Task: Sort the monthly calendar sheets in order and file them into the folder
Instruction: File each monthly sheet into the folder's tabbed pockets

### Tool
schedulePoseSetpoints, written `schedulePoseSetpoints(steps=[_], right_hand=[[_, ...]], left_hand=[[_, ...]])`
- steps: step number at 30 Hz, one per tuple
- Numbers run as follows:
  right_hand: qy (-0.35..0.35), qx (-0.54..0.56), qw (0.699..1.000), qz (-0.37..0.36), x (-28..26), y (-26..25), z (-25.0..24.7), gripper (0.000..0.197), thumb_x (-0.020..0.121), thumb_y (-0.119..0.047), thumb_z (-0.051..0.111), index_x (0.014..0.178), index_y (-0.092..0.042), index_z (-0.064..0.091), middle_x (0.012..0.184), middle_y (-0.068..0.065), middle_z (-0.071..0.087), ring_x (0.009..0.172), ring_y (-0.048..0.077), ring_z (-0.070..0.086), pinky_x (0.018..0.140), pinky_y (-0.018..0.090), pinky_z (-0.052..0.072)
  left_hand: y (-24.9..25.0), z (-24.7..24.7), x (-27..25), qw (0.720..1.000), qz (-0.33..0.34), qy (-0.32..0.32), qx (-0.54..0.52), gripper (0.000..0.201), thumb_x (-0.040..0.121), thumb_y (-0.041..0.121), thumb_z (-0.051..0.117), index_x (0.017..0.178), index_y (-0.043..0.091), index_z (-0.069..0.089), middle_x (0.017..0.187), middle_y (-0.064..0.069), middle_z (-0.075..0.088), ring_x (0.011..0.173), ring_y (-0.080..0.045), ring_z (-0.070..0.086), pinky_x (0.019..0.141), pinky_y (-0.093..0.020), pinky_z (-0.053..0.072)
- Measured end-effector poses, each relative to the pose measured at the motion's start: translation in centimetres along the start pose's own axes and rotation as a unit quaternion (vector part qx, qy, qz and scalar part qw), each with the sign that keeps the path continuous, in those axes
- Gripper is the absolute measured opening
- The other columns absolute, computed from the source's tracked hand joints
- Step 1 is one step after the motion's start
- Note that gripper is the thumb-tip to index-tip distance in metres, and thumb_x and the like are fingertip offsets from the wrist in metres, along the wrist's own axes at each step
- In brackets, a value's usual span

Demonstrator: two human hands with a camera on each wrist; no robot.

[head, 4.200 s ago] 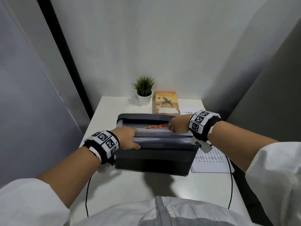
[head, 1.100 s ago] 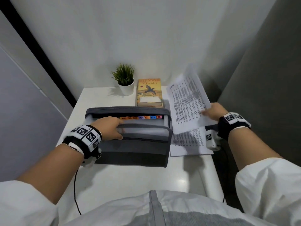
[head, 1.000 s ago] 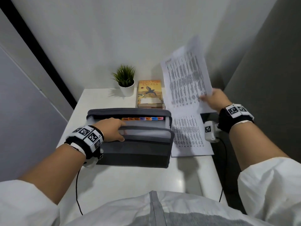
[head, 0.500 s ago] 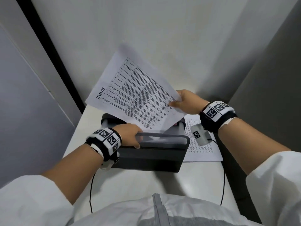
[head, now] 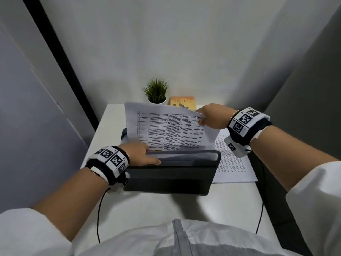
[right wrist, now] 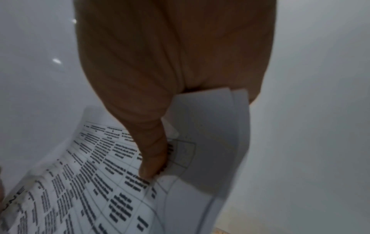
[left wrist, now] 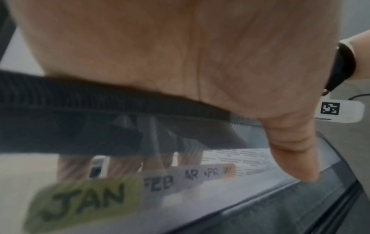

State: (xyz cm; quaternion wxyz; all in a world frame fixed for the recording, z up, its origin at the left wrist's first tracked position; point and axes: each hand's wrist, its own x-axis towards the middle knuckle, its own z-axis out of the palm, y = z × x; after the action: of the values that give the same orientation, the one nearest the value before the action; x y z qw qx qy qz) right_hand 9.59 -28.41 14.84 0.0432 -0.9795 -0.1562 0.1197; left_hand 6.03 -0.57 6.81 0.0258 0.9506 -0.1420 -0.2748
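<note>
L hand [head: 142,154] at L end of folder [head: 169,174]: fingers inside the top opening, curled over the front dividers, thumb lying along the front edge, so it grips the front part and holds the pockets apart. L wrist view: fingers seen through translucent divider; index tabs [left wrist: 166,182] read JAN (green), FEB, MAR, APR, then an orange one, blurred.

Folder = dark grey accordion type, standing open on white counter [head: 184,206], roughly centre.

Calendar sheet [head: 166,128] stands near upright over the folder, lower edge down in the opening behind L fingers; which pocket, cannot tell. Printed grid faces the person. R wrist view: "JUNE" readable at the sheet's edge, partly cut off.

Behind the sheet, at back of counter: small potted plant [head: 156,93], book [head: 182,103] w/ orange cover just R of it, partly hidden by the sheet.

R hand [head: 212,117] pinches sheet's upper R corner, thumb on the printed face, fingers behind.

More printed sheets [head: 232,163] lie flat on counter, R of folder, partly tucked under its R end.
</note>
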Motion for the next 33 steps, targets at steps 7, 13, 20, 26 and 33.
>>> schedulePoseSetpoints(steps=[7, 13, 20, 26, 33], right_hand=[[-0.116, -0.111, 0.987, -0.03, 1.1, -3.6, 2.5, 0.038, 0.093, -0.031, 0.057, 0.123, -0.008, 0.058, 0.108, 0.005, 0.064, 0.1, 0.023, 0.06, 0.09, 0.033, 0.049], [-0.133, -0.162, 0.974, -0.079, 2.2, -7.2, 2.5, 0.03, 0.093, -0.03, 0.052, 0.113, -0.01, 0.061, 0.107, 0.007, 0.065, 0.085, 0.021, 0.058, 0.07, 0.028, 0.042], [-0.208, -0.292, 0.929, -0.095, 2.7, -10.7, 3.7, 0.026, 0.094, -0.018, 0.048, 0.113, -0.007, 0.063, 0.102, 0.005, 0.065, 0.086, 0.024, 0.062, 0.064, 0.029, 0.045], [-0.195, -0.276, 0.931, -0.138, 3.6, -11.5, 2.6, 0.021, 0.093, -0.023, 0.051, 0.089, -0.006, 0.062, 0.067, 0.0, 0.058, 0.06, 0.017, 0.054, 0.053, 0.024, 0.04], [-0.233, -0.324, 0.905, -0.146, 4.4, -12.2, 4.6, 0.023, 0.092, -0.016, 0.056, 0.07, -0.01, 0.051, 0.054, -0.006, 0.047, 0.048, 0.011, 0.047, 0.035, 0.015, 0.034]], left_hand=[[0.0, 0.4, -0.5, 0.998, 0.031, 0.034, 0.047, 0.089, 0.071, 0.087, 0.041, 0.137, 0.028, 0.046, 0.141, 0.004, 0.051, 0.125, -0.021, 0.05, 0.099, -0.036, 0.042], [-0.2, 1.4, -1.2, 0.995, 0.054, 0.068, 0.057, 0.074, 0.074, 0.083, 0.044, 0.121, 0.026, 0.054, 0.12, 0.002, 0.062, 0.105, -0.021, 0.058, 0.085, -0.032, 0.047], [-0.3, 2.2, -1.8, 0.99, 0.067, 0.107, 0.067, 0.063, 0.078, 0.074, 0.046, 0.118, 0.026, 0.055, 0.116, 0.0, 0.064, 0.102, -0.022, 0.06, 0.074, -0.03, 0.039], [-0.4, 2.6, -2.2, 0.985, 0.078, 0.141, 0.059, 0.05, 0.078, 0.069, 0.049, 0.102, 0.027, 0.058, 0.106, -0.001, 0.067, 0.096, -0.023, 0.06, 0.07, -0.027, 0.035], [-0.6, 3.1, -2.3, 0.977, 0.111, 0.17, 0.069, 0.052, 0.08, 0.067, 0.052, 0.106, 0.022, 0.057, 0.11, -0.001, 0.063, 0.102, -0.025, 0.059, 0.084, -0.037, 0.042]])
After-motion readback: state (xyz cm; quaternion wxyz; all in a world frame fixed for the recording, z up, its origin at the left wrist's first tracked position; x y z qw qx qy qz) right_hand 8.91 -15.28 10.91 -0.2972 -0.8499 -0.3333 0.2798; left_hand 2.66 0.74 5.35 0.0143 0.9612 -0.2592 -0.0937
